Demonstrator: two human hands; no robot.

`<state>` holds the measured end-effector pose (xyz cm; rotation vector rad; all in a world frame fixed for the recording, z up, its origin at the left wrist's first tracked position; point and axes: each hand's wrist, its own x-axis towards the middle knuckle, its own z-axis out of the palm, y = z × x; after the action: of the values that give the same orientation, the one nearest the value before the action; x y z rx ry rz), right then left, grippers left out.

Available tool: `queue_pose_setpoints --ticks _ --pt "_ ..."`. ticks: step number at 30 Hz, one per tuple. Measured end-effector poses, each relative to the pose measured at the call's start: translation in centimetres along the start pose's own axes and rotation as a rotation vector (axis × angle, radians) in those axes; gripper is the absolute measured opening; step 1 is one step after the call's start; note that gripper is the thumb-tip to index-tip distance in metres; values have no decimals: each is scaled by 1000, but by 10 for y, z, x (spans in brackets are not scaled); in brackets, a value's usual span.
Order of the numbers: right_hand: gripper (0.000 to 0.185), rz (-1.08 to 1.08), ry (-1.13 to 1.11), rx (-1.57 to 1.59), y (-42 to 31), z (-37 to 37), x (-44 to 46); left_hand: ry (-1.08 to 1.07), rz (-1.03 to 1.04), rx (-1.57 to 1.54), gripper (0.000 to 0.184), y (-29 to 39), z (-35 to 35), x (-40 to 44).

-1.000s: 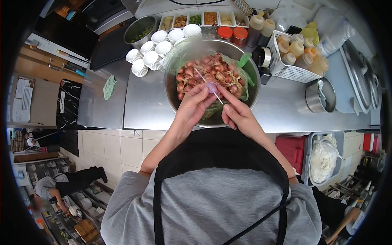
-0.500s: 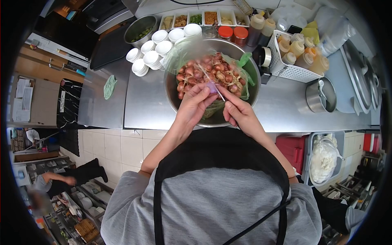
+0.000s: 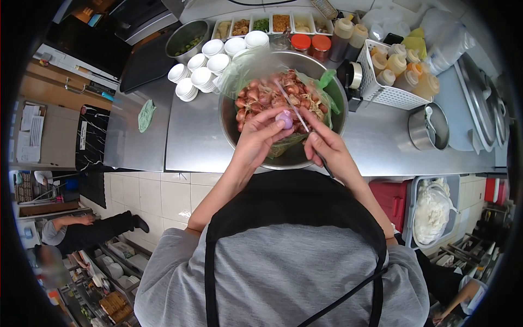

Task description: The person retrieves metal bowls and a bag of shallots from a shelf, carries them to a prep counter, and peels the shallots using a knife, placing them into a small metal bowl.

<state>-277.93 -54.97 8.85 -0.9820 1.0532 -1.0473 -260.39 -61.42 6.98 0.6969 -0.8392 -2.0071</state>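
Between the thumb and fingers of my left hand (image 3: 257,136) is a peeled purple shallot (image 3: 284,119). My right hand (image 3: 328,146) grips a knife (image 3: 294,107) by its dark handle, the thin blade pointing up and away, just right of the shallot and apart from it. Both hands are over the near part of a large steel bowl (image 3: 342,117). Inside it, a green plastic bag (image 3: 327,82) lies open around a heap of brown-skinned shallots (image 3: 259,95). Dry skins and roots show among them.
Left of the bowl stand stacks of small white cups (image 3: 202,79) and a green cloth (image 3: 146,115). To the right are a white basket of squeeze bottles (image 3: 376,90) and a steel pot (image 3: 427,131). Red-lidded jars (image 3: 300,43) stand behind. Another person (image 3: 90,229) is at lower left.
The knife has moved right, off the shallot, and its handle now shows below my right hand. More of the shallot is visible in my left hand. The person at lower left has shifted.
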Motion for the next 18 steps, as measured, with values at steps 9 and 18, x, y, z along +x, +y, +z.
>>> queue_pose_setpoints --ticks 9,18 --pt "40 31 -57 -62 5 4 2 -31 98 112 35 1 6 -2" --pt "41 47 21 2 7 2 0 -12 -22 -15 35 4 5 -2"
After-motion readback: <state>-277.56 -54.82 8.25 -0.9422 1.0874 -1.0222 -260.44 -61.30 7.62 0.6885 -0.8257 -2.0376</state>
